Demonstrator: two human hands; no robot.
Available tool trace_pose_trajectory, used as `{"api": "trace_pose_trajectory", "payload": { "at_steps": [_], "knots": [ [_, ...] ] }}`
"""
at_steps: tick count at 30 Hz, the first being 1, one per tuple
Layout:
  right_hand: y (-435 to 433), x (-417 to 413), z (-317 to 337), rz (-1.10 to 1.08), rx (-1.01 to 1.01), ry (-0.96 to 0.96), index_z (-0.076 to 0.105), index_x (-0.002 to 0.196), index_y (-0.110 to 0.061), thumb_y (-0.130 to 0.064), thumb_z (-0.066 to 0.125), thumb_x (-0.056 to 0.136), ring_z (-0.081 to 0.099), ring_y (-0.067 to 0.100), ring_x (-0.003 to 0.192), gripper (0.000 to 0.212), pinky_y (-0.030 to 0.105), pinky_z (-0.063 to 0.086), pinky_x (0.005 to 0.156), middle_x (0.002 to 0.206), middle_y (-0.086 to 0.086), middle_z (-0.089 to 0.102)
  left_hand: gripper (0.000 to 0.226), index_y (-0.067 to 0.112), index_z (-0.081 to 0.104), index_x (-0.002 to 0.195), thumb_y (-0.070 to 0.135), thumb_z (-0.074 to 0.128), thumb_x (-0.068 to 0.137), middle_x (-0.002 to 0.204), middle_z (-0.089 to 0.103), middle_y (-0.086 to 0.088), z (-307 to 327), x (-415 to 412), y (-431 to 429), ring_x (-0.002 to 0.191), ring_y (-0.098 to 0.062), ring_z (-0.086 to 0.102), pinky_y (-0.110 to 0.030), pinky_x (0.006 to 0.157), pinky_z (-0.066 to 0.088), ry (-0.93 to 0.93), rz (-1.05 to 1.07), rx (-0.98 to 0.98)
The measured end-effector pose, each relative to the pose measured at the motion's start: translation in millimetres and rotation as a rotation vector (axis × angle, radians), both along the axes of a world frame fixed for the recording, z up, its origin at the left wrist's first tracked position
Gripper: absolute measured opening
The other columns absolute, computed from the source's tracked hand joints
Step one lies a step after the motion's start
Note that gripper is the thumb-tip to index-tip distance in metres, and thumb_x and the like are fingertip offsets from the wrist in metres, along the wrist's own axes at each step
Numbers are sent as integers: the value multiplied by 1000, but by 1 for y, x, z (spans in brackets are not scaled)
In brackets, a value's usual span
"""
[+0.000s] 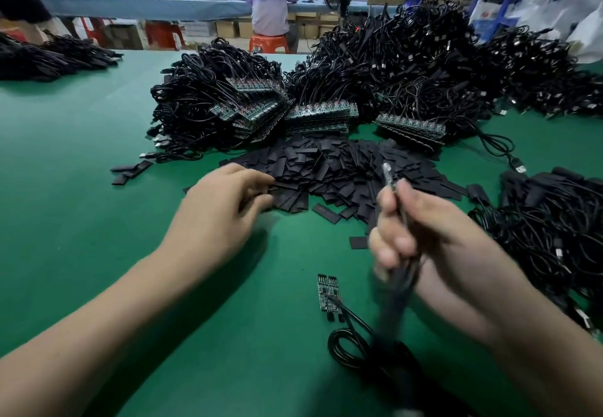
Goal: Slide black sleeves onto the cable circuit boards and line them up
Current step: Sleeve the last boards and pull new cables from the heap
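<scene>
Head view of a sleeving bench. At centre frame a broad heap of flat black plastic sleeves (329,172) lies on the green bench mat (98,188), within easy reach of both hands so that pieces can be drawn off one at a time. The left hand (225,207), centre left, sets its curled, close-set fingers (261,181) against the heap's near-left edge with the thumb tucked beneath. This posture suits nipping off a single sleeve, though whether one is already pinched cannot be told. The right hand (411,230), centre right and motion-blurred, is clenched round a dark, blurred cable (396,289) whose silvery plug end (387,168) projects above the fist; its circuit board cannot be made out. Below centre, two small dark circuit boards (328,289) lie side by side and touching on the mat, unsleeved, their leads running to a loose coil of black cable (346,348) — seemingly work pieces parked close to the body. In the upper centre, behind the heap, stacked rows of bare circuit boards (321,113) face the worker as feedstock. At the right edge a separate cable pile (554,227) carries black-covered ends — probably finished pieces, kept apart from the supply.
</scene>
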State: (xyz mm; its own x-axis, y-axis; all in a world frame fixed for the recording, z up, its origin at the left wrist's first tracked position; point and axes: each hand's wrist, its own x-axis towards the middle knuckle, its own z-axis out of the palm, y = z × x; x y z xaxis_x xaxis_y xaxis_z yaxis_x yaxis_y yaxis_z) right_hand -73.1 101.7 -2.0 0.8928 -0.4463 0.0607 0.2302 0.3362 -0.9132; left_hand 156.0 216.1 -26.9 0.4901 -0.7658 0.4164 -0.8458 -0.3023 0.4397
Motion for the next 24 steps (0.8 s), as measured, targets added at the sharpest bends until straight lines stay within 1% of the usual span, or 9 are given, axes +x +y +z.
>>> {"api": "trace_pose_trajectory", "payload": {
  "at_steps": [2,4,8,13,16,19,21,22,24],
  "knots": [
    [-11,-3,5,-34,101,27,68,78,-19,-36,54,97,48,7,40,29,21,43,41,52,-7,46,31,25,69,128,30,65,98,123,63,2,-5,14,-5,114,-23,60,-40,94,52,-98,81,127],
    [-20,-4,6,-55,98,114,65,79,-16,-34,51,98,38,6,33,30,20,37,35,51,-6,39,35,22,67,132,34,64,99,127,61,-1,-9,23,-9,118,-27,58,-42,94,51,-140,134,186],
    [-22,-5,-7,-71,-99,296,68,86,-12,-34,58,96,32,7,34,27,21,35,36,54,-2,38,31,15,74,119,33,72,93,108,65,-7,-6,37,-15,99,-30,63,-40,86,52,-96,170,119],
    [-17,0,-14,-45,-205,346,70,84,-14,-38,60,94,32,8,37,27,21,34,39,55,-1,39,18,22,81,99,33,82,85,87,72,0,0,39,-15,85,-24,67,-36,77,55,-60,170,143],
    [-16,0,-18,-38,-246,351,69,85,-13,-34,58,100,32,9,37,28,21,34,40,56,-1,40,12,24,81,100,25,77,89,93,77,-2,3,37,-13,91,-28,70,-41,81,58,-68,192,140],
    [-13,2,-20,-65,-255,337,69,84,-15,-34,57,100,31,9,38,28,21,33,40,56,-2,40,19,28,79,105,22,67,92,101,77,-3,6,37,-7,96,-35,69,-43,77,56,-242,257,160],
    [-12,4,-22,-93,-240,328,70,82,-17,-38,58,97,30,9,39,29,20,32,40,56,-2,39,18,28,77,104,19,65,94,98,75,3,11,30,-2,89,-30,70,-40,73,56,-293,198,63],
    [-11,5,-22,-108,-242,327,70,82,-17,-42,59,94,30,9,40,29,20,31,39,57,-3,39,18,27,76,103,16,67,93,93,73,8,14,22,-1,81,-21,70,-36,72,56,-242,99,-16],
    [-10,6,-24,-139,-278,332,71,85,-18,-49,63,87,30,10,43,32,20,31,39,58,-4,36,21,29,76,99,10,68,93,81,74,14,21,-4,0,70,-7,69,-28,72,56,73,-121,-110]
  ]
}}
